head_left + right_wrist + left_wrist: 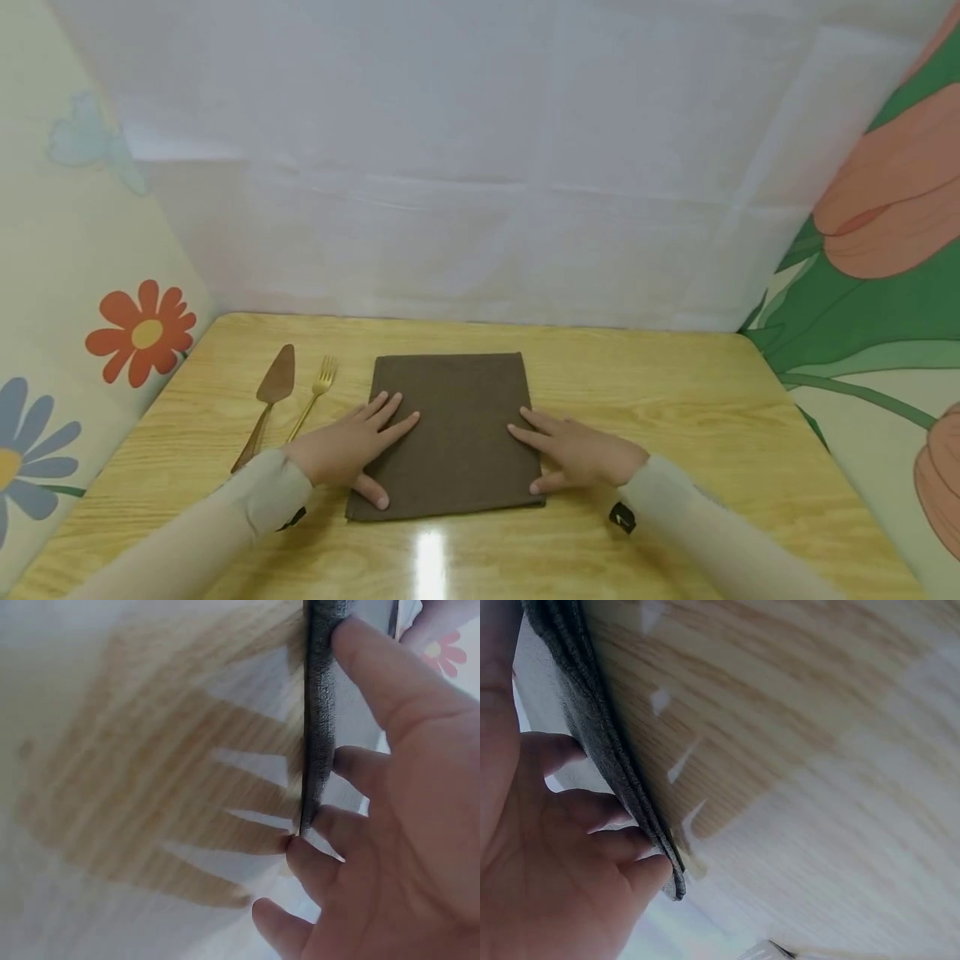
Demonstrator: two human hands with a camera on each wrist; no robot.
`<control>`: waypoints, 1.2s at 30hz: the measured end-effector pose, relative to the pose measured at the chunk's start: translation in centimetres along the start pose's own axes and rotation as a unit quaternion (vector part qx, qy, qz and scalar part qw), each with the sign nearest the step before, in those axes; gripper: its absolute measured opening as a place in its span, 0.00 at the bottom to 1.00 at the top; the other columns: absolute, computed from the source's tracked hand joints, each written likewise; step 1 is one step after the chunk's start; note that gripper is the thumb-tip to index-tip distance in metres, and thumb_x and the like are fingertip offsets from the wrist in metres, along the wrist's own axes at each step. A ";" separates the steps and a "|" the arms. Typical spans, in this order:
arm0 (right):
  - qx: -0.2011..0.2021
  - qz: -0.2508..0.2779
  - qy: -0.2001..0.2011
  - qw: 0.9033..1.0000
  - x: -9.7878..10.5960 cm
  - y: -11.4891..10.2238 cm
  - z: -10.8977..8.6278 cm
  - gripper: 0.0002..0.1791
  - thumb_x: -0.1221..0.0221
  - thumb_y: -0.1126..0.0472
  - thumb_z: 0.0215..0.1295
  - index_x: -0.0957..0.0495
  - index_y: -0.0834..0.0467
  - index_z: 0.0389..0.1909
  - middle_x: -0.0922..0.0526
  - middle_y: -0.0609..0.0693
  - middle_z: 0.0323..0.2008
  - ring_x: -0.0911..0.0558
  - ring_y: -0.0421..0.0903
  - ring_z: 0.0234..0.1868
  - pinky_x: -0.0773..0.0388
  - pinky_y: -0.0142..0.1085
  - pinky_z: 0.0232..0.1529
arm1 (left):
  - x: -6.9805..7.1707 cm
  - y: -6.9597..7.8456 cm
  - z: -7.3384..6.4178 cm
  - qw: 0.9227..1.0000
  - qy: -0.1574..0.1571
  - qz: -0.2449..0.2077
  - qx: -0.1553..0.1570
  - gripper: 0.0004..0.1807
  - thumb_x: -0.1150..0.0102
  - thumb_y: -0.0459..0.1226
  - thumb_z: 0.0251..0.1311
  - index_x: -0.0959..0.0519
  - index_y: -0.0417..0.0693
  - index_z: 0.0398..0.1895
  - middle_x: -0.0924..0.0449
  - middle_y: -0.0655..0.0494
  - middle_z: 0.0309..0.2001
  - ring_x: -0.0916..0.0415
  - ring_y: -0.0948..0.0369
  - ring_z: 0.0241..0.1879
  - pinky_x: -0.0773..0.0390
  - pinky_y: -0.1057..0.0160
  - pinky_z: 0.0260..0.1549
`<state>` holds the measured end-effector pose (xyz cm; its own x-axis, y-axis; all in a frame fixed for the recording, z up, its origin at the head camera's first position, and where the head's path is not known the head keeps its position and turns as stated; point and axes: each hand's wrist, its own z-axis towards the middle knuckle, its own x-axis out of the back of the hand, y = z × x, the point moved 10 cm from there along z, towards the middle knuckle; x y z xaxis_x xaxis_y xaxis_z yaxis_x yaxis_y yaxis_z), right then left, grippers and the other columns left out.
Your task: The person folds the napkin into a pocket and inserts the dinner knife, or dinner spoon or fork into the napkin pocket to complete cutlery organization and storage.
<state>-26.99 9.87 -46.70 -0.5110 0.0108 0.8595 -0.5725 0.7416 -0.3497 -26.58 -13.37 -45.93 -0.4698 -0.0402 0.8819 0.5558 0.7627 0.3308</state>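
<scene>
A dark brown folded cloth [457, 442], roughly square, lies flat on the wooden table. My left hand [351, 448] rests on its left side with fingers spread, the thumb close to the near left corner. On the opposite side my right hand [577, 452] touches the right edge, its fingers straight and parted. The left wrist view shows the layered folded edge of the cloth [604, 727] beneath my fingers. In the right wrist view the fingertips lie along the cloth's edge [321, 712], with the little finger beyond it over the table.
Left of the cloth lie a gold fork [324, 379] and a copper-coloured cake server [277, 379], its handle near my left sleeve. The wooden table [660, 383] meets a white sheet [480, 242] at the back. Flower-patterned panels [885, 333] stand at both sides.
</scene>
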 end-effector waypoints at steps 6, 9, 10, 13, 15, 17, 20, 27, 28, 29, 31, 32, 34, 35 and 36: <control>0.016 0.089 0.059 0.994 0.5 0.1 -0.5 0.44 0.33 0.48 0.67 0.40 0.59 0.77 0.48 0.60 0.79 0.42 0.60 0.76 0.41 0.54 0.73 | 1.4 -0.7 0.2 0.998 0.044 -0.035 0.006 0.57 0.26 0.57 0.50 0.41 0.39 0.78 0.54 0.30 0.77 0.58 0.31 0.75 0.45 0.32 0.68; 0.010 0.132 0.107 0.985 1.2 0.2 -0.8 0.39 0.32 0.53 0.67 0.35 0.62 0.74 0.41 0.63 0.75 0.38 0.63 0.74 0.40 0.57 0.72 | 2.3 -1.4 0.5 0.996 0.080 -0.027 0.011 0.51 0.28 0.54 0.55 0.37 0.37 0.75 0.48 0.29 0.75 0.50 0.30 0.73 0.40 0.32 0.66; 0.006 0.141 0.122 0.982 1.4 0.3 -1.0 0.38 0.33 0.54 0.67 0.34 0.62 0.73 0.39 0.64 0.74 0.37 0.63 0.73 0.40 0.57 0.71 | 2.6 -1.6 0.6 0.996 0.092 -0.018 0.013 0.49 0.29 0.53 0.57 0.37 0.36 0.75 0.46 0.28 0.74 0.48 0.30 0.72 0.39 0.33 0.65; -0.003 0.147 0.148 0.978 1.6 0.1 -1.3 0.34 0.34 0.55 0.69 0.32 0.61 0.72 0.37 0.63 0.73 0.35 0.63 0.72 0.38 0.57 0.71 | 3.2 -2.1 0.9 0.992 0.121 0.013 0.017 0.44 0.33 0.52 0.63 0.36 0.35 0.74 0.43 0.27 0.73 0.45 0.30 0.71 0.38 0.33 0.65; 0.001 0.123 0.148 0.981 1.4 -0.7 -1.4 0.34 0.35 0.56 0.70 0.32 0.61 0.72 0.38 0.63 0.73 0.35 0.62 0.72 0.36 0.56 0.70 | 3.3 -2.4 1.1 0.991 0.131 0.031 0.019 0.42 0.36 0.52 0.66 0.36 0.36 0.75 0.43 0.27 0.73 0.45 0.30 0.71 0.38 0.34 0.65; 0.012 0.096 0.131 0.987 0.9 -1.7 -1.4 0.34 0.35 0.55 0.70 0.33 0.60 0.73 0.40 0.62 0.75 0.36 0.61 0.73 0.35 0.54 0.70 | 3.4 -2.5 1.4 0.991 0.131 0.036 0.022 0.41 0.39 0.52 0.68 0.37 0.37 0.75 0.44 0.27 0.74 0.47 0.31 0.72 0.39 0.34 0.66; 0.035 0.051 0.094 0.994 -0.2 -3.4 -1.3 0.36 0.37 0.51 0.72 0.36 0.59 0.75 0.42 0.59 0.77 0.36 0.58 0.74 0.34 0.50 0.70 | 3.3 -2.4 2.1 0.993 0.110 0.029 0.026 0.41 0.42 0.54 0.70 0.39 0.39 0.77 0.47 0.27 0.75 0.51 0.30 0.73 0.42 0.33 0.67; 0.064 -0.030 0.043 0.997 -1.7 -6.1 -1.0 0.32 0.42 0.51 0.76 0.36 0.56 0.76 0.42 0.57 0.77 0.39 0.54 0.76 0.35 0.45 0.71 | 3.3 -2.2 3.9 0.997 0.058 0.011 0.053 0.42 0.42 0.55 0.69 0.40 0.43 0.78 0.53 0.25 0.76 0.57 0.28 0.74 0.47 0.31 0.69; 0.063 -0.041 0.044 0.996 -1.7 -6.2 -1.0 0.32 0.41 0.53 0.75 0.36 0.57 0.75 0.42 0.57 0.77 0.39 0.54 0.76 0.35 0.44 0.71 | 3.3 -2.2 4.2 0.997 0.057 0.013 0.054 0.42 0.42 0.55 0.69 0.40 0.43 0.78 0.53 0.25 0.76 0.57 0.29 0.74 0.47 0.31 0.69; 0.061 -0.049 0.045 0.996 -1.7 -6.3 -0.9 0.31 0.41 0.54 0.75 0.35 0.57 0.75 0.41 0.57 0.77 0.39 0.53 0.76 0.35 0.44 0.71 | 3.3 -2.3 4.5 0.997 0.054 0.010 0.057 0.42 0.42 0.55 0.69 0.41 0.44 0.79 0.54 0.26 0.76 0.58 0.29 0.75 0.47 0.31 0.69; 0.061 -0.060 0.048 0.995 -1.5 -6.5 -0.9 0.31 0.40 0.56 0.74 0.34 0.57 0.74 0.40 0.58 0.76 0.38 0.53 0.75 0.34 0.43 0.70 | 3.1 -2.4 5.0 0.997 0.049 0.004 0.060 0.43 0.43 0.56 0.69 0.42 0.45 0.79 0.56 0.26 0.77 0.59 0.30 0.75 0.47 0.31 0.69; 0.062 -0.063 0.049 0.995 -1.4 -6.5 -0.9 0.31 0.39 0.56 0.74 0.33 0.58 0.74 0.39 0.58 0.76 0.37 0.53 0.75 0.33 0.43 0.70 | 3.1 -2.4 5.2 0.997 0.047 -0.001 0.061 0.43 0.43 0.56 0.70 0.43 0.45 0.80 0.57 0.27 0.77 0.60 0.30 0.75 0.46 0.31 0.68; 0.064 -0.068 0.049 0.994 -1.3 -6.5 -0.9 0.31 0.38 0.57 0.73 0.32 0.58 0.73 0.38 0.58 0.76 0.36 0.53 0.75 0.32 0.42 0.69 | 2.8 -2.5 5.6 0.997 0.043 -0.008 0.062 0.43 0.44 0.57 0.70 0.44 0.46 0.80 0.59 0.27 0.77 0.62 0.30 0.76 0.45 0.30 0.67; 0.065 -0.067 0.048 0.994 -1.2 -6.5 -0.9 0.31 0.38 0.57 0.72 0.32 0.58 0.73 0.38 0.58 0.75 0.36 0.53 0.75 0.31 0.41 0.69 | 2.7 -2.6 5.7 0.997 0.041 -0.011 0.064 0.43 0.44 0.57 0.70 0.45 0.47 0.80 0.60 0.28 0.78 0.63 0.31 0.76 0.45 0.30 0.67; 0.066 -0.066 0.048 0.994 -1.1 -6.4 -0.9 0.30 0.38 0.58 0.72 0.31 0.58 0.73 0.37 0.58 0.75 0.35 0.52 0.74 0.31 0.41 0.69 | 2.6 -2.6 5.8 0.997 0.040 -0.013 0.064 0.43 0.45 0.57 0.70 0.45 0.47 0.80 0.60 0.28 0.78 0.63 0.31 0.76 0.45 0.30 0.67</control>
<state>-22.18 5.71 -45.13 -0.3657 -0.0118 0.9306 -0.7126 0.6468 -0.2718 -33.27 -11.70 -46.41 -0.4237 -0.1096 0.8991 0.4495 0.8364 0.3138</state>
